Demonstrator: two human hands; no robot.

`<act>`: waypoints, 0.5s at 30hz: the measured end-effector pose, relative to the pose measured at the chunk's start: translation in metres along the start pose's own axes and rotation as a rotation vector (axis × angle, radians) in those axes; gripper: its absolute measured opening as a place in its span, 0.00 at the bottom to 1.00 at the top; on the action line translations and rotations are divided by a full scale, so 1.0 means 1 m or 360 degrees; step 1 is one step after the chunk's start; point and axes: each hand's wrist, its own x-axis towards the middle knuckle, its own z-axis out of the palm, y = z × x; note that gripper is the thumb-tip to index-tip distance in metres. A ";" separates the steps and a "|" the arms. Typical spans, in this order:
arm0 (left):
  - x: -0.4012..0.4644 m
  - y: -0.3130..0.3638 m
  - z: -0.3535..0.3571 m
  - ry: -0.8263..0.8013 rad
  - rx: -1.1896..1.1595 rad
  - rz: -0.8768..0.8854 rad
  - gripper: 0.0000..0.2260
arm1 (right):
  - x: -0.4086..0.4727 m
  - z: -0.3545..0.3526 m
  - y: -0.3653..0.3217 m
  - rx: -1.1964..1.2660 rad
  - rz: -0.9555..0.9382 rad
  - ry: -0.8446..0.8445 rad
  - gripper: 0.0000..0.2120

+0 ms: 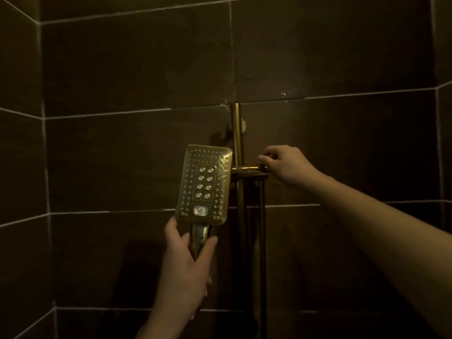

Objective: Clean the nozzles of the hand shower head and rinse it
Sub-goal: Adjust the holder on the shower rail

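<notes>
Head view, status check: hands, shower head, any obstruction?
Left hand holds gold rectangular hand shower head by its handle, nozzles facing camera. Right hand pinching gold slider bracket on rail. Nothing blocking.

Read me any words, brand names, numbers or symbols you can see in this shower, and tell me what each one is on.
No readable text anywhere.
Shower head: a pale button near its lower edge bears a swirl-like mark, too blurred to read.
Handle, gripped by the left hand: no lettering made out.
Slider bracket at the right hand: none.
Wall tiles: none.
</notes>
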 end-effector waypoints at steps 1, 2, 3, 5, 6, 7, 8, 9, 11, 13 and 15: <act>0.000 0.000 -0.002 0.0018 0.0000 -0.0029 0.26 | 0.005 0.002 0.000 -0.0012 -0.0001 -0.0037 0.07; 0.000 0.000 -0.004 0.0033 0.0001 -0.0046 0.19 | 0.008 0.003 0.001 -0.0020 0.0009 -0.0053 0.06; 0.000 0.000 -0.005 0.0057 0.0007 -0.0057 0.14 | 0.010 0.004 0.002 -0.0021 0.0026 -0.0051 0.05; -0.001 0.000 -0.009 0.0102 0.0010 -0.0055 0.10 | 0.012 0.005 0.004 -0.0022 0.0071 -0.0048 0.05; -0.001 -0.001 -0.011 0.0118 0.0006 -0.0054 0.09 | 0.012 0.005 0.004 -0.0013 0.0085 -0.0056 0.05; -0.001 -0.001 -0.012 0.0132 -0.0001 -0.0055 0.08 | 0.012 0.005 0.006 0.0006 0.0095 -0.0064 0.05; 0.000 -0.001 -0.013 0.0141 -0.0012 -0.0053 0.07 | 0.013 0.004 0.006 0.0019 0.0098 -0.0073 0.04; 0.000 -0.001 -0.015 0.0146 -0.0020 -0.0045 0.06 | 0.014 0.004 0.006 0.0008 0.0091 -0.0083 0.04; 0.000 -0.001 -0.017 0.0136 -0.0013 -0.0024 0.05 | 0.018 0.003 0.006 -0.0087 0.0046 -0.0092 0.03; -0.001 -0.001 -0.019 0.0110 0.0013 -0.0006 0.06 | 0.021 0.003 0.004 -0.0214 0.0014 -0.0102 0.05; -0.002 0.000 -0.020 0.0088 0.0032 0.0007 0.07 | 0.023 0.004 0.004 -0.0256 0.0022 -0.0125 0.05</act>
